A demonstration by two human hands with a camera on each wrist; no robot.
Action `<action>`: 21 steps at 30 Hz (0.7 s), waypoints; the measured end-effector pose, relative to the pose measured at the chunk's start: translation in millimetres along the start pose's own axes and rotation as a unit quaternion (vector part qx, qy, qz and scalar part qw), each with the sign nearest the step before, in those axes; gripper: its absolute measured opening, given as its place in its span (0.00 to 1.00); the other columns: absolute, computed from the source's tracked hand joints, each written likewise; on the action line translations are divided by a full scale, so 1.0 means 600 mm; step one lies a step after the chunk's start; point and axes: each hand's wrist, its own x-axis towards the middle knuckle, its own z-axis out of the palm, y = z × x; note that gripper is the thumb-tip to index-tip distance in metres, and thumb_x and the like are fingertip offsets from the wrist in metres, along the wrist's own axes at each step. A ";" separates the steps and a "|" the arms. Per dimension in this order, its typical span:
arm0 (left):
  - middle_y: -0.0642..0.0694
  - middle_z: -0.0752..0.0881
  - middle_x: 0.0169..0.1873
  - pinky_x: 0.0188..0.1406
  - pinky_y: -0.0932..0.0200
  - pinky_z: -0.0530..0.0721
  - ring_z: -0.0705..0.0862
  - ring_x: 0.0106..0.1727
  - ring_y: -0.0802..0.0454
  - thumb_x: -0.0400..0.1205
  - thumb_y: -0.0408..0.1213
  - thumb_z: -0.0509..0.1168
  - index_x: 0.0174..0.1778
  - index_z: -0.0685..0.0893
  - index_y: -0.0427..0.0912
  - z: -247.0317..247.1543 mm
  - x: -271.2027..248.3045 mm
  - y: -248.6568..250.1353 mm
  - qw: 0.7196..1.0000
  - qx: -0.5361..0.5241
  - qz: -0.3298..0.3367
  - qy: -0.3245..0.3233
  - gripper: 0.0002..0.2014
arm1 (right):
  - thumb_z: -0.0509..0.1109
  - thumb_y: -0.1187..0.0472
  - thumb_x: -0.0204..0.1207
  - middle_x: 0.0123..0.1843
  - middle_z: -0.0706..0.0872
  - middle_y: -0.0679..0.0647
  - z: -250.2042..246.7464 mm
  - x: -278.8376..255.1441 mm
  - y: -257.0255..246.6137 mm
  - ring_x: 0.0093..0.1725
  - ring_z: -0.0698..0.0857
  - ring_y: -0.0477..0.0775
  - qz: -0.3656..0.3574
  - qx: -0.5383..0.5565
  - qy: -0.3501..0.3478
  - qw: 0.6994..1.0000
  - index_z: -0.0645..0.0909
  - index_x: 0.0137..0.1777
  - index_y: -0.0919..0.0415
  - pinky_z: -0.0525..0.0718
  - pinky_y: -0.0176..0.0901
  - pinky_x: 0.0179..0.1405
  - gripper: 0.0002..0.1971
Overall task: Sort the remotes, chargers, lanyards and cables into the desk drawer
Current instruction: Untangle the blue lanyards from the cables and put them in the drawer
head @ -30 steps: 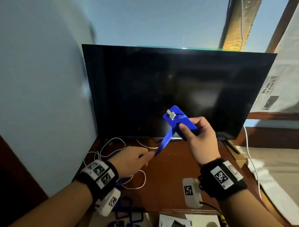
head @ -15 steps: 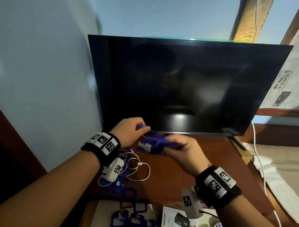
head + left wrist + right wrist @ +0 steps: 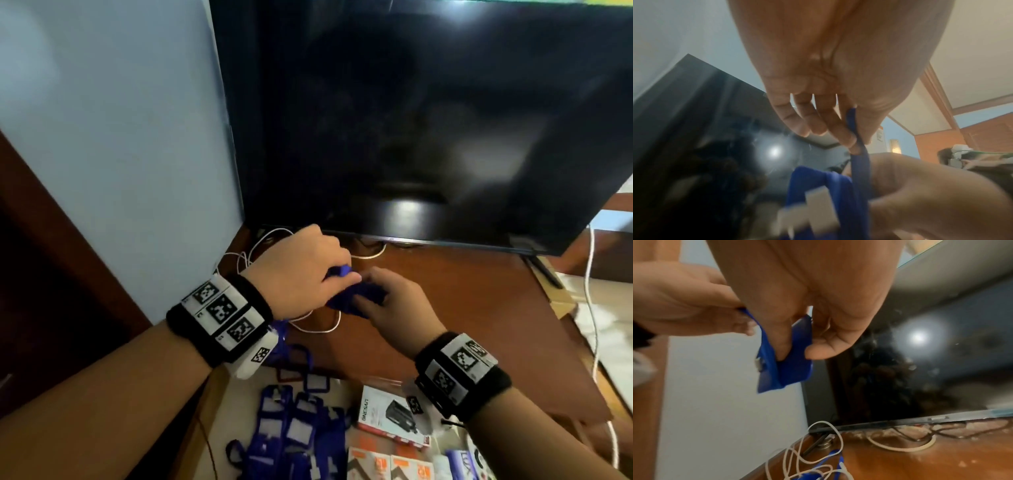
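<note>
Both hands bundle one floppy blue fabric lanyard (image 3: 346,296) with its stiff badge holder.
Left hand (image 3: 301,270) pinches the strap; right hand (image 3: 394,305) clasps the light holder, probably the surest hold.

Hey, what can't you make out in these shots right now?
- Blue fabric lanyard: head view, mostly covered by left hand and right hand.
- Its white metal clip: left wrist view, motion-blurred.
- Orange boxes: cut off by head view's bottom edge.

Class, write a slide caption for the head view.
Both hands wind a blue lanyard above the desk.
</note>
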 end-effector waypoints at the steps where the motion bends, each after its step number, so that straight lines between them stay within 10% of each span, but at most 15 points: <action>1: 0.59 0.75 0.37 0.48 0.60 0.69 0.73 0.48 0.55 0.86 0.58 0.64 0.44 0.84 0.52 0.000 0.003 -0.008 1.000 0.002 -0.019 -0.012 0.14 | 0.79 0.63 0.75 0.47 0.88 0.42 0.010 -0.006 -0.004 0.46 0.85 0.42 -0.021 0.005 -0.040 0.999 0.85 0.54 0.45 0.78 0.31 0.45 0.13; 6: 0.45 0.90 0.41 0.48 0.54 0.85 0.87 0.43 0.52 0.78 0.52 0.79 0.44 0.90 0.45 0.050 -0.027 -0.067 0.942 -0.234 -0.178 -0.163 0.13 | 0.80 0.61 0.76 0.46 0.90 0.35 0.035 -0.036 0.009 0.47 0.87 0.36 -0.006 0.096 -0.179 0.979 0.87 0.52 0.36 0.78 0.25 0.48 0.15; 11: 0.40 0.91 0.39 0.36 0.57 0.89 0.90 0.37 0.50 0.82 0.22 0.70 0.54 0.83 0.36 0.147 -0.101 -0.061 0.674 -0.647 -0.334 -0.126 0.08 | 0.80 0.66 0.77 0.46 0.93 0.51 0.068 -0.073 0.036 0.44 0.92 0.49 0.083 0.271 -0.176 0.943 0.86 0.47 0.49 0.90 0.46 0.45 0.10; 14: 0.36 0.91 0.51 0.43 0.55 0.92 0.91 0.46 0.46 0.85 0.21 0.62 0.66 0.82 0.31 0.195 -0.130 -0.050 0.565 -0.737 -0.366 -0.061 0.14 | 0.75 0.70 0.80 0.43 0.93 0.60 0.106 -0.093 0.034 0.42 0.92 0.58 0.149 0.394 -0.144 0.895 0.80 0.49 0.60 0.91 0.48 0.40 0.07; 21: 0.30 0.84 0.72 0.75 0.36 0.77 0.83 0.71 0.34 0.91 0.36 0.54 0.78 0.79 0.33 0.234 -0.163 -0.041 0.473 -0.792 -0.385 -0.025 0.21 | 0.65 0.61 0.89 0.42 0.93 0.66 0.177 -0.120 0.028 0.29 0.90 0.60 0.314 0.428 -0.105 0.841 0.70 0.60 0.68 0.89 0.46 0.26 0.11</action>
